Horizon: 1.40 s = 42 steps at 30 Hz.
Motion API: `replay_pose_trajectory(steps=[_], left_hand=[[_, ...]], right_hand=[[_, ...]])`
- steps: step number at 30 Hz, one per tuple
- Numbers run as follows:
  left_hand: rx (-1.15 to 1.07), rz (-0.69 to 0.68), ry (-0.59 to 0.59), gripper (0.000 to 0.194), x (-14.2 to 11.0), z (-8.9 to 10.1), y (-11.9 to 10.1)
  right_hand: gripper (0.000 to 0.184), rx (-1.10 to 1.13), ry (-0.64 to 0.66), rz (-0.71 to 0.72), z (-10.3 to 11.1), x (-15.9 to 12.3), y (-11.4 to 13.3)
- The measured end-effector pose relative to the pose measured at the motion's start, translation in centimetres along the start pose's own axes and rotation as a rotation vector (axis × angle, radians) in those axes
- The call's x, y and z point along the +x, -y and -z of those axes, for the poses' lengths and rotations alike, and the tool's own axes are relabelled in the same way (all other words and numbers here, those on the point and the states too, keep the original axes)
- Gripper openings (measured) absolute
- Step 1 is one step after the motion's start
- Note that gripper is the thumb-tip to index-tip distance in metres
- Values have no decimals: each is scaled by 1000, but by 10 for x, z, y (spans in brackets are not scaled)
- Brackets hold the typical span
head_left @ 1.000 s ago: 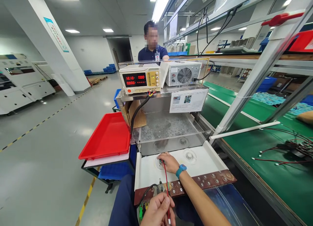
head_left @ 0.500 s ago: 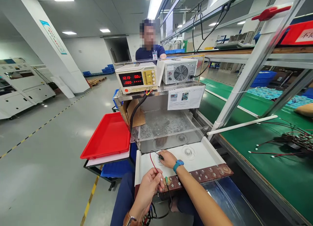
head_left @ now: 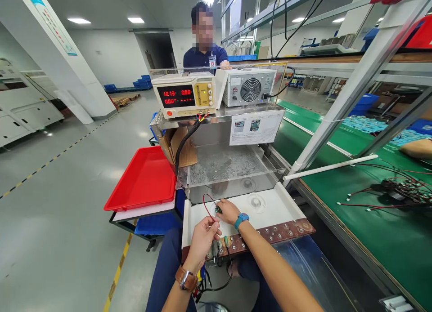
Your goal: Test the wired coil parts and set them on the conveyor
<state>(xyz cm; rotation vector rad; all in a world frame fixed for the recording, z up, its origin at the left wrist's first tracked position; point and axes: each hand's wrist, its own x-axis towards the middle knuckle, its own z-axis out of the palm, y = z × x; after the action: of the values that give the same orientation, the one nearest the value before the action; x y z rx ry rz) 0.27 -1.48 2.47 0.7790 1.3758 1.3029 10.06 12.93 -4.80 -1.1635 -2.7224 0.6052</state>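
Observation:
My right hand (head_left: 230, 212), with a blue band at the wrist, pinches a small circuit board (head_left: 218, 210) above the white work tray (head_left: 270, 203). A thin red wire (head_left: 204, 203) loops from near the board to my left hand (head_left: 203, 234). The left fingers are closed on this wire; its end is hidden in the fingertips. Just in front of the left hand runs a brown strip (head_left: 280, 232) set with metal studs. A green clip (head_left: 226, 241) with a black lead sits on that strip, near my left fingertips.
A power supply (head_left: 184, 96) with lit red digits stands on the metal shelf beside a grey fan-backed unit (head_left: 249, 88). To the left is a red tray (head_left: 141, 177). Wired boards (head_left: 401, 190) lie on the green belt (head_left: 354, 213) at right. A person (head_left: 205, 37) is behind the shelf.
My left hand has moved away from me and off the studded strip, closer to my right hand. My right hand still holds the board. The camera view has shifted slightly.

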Motion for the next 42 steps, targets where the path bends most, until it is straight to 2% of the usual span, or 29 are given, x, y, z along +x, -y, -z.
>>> replay_pose_trajectory(steps=[6,12,22,35,42], left_hand=[[109,-86,-48,29,9,-2,10],[216,-129,4,24,20,-6,19],[266,-63,145,22,23,-4,27],[225,-24,177,21,18,-6,20],[239,-21,197,19,19,-6,19]], right_hand=[[21,-15,32,-36,1,4,2],[23,0,23,-39,-3,5,-1],[26,-5,11,-18,-5,5,-4],[28,15,4,-31,-2,0,-2],[21,3,-18,-17,-4,1,-3]])
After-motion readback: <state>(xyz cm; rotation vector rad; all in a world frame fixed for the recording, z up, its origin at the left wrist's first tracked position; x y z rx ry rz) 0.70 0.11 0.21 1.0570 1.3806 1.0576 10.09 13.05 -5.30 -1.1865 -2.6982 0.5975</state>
